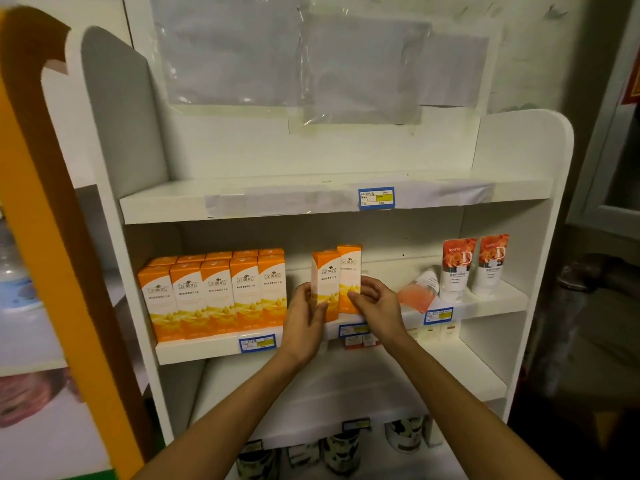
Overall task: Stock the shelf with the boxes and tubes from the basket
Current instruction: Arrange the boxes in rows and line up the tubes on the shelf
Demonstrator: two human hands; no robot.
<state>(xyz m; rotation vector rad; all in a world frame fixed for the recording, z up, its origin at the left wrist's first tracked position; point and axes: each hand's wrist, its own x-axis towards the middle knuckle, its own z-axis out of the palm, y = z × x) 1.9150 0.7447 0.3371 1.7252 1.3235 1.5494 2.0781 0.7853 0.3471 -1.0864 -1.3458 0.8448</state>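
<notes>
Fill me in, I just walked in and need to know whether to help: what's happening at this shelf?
A person is stocking the middle shelf. The left hand holds one orange box and the right hand holds a second orange box, both upright beside the block of orange boxes already lined up. Two rose tubes stand at the right, with a third tube lying tilted.

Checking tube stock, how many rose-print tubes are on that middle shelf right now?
3. Two tubes stand upright at the shelf's right end, one just left of the other. A third lies tipped over to their left. None seem hidden behind them.
</notes>
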